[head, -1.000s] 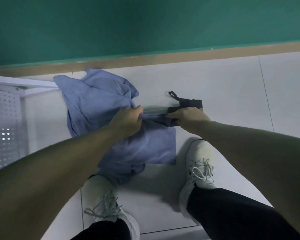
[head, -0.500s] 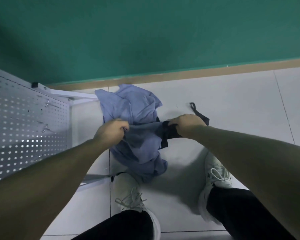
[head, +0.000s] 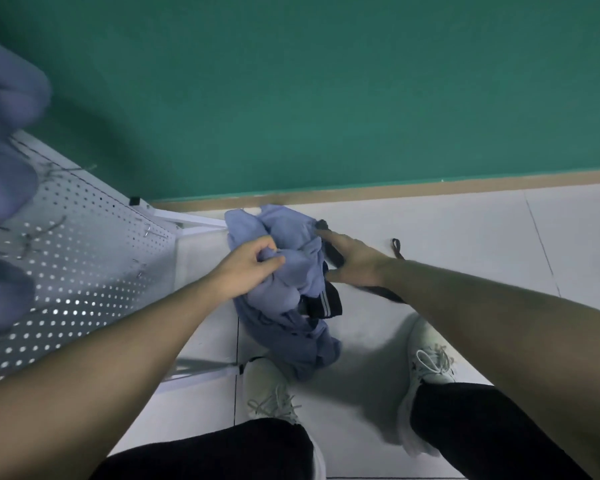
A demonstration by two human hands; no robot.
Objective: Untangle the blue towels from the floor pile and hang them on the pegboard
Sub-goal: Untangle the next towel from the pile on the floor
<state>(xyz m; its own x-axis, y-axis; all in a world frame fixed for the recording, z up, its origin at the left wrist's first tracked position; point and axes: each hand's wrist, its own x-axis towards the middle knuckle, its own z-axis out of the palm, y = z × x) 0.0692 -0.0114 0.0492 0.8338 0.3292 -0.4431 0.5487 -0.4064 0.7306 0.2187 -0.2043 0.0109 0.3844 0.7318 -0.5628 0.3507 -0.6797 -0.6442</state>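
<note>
A pale tiled floor (head: 430, 237) meets a green wall (head: 326, 98) along a tan skirting strip (head: 430, 188). At left stands a white pegboard (head: 84, 254) with small metal hooks (head: 28, 240) on its perforated face, its frame reaching the floor beside the pile. Blurred blue cloth (head: 4, 133) fills the upper left edge of the view, over the board's top.

Both bare arms reach forward and down from the lower corners. The left hand (head: 248, 263) is curled round a bunched fold of the blue towels (head: 288, 282), gripping it. The right hand (head: 355, 261) lies with fingers stretched out straight, pressed against a dark strap (head: 333, 252) at the bundle's right side; it grips nothing that can be seen.

The towels hang as a crumpled bundle between the hands, the lower end trailing to the floor by the left shoe (head: 271, 389). A dark striped piece (head: 323, 303) shows within the folds. A small dark loop (head: 395, 244) lies on the tiles just beyond the right wrist. The right shoe (head: 430, 368) stands apart.
</note>
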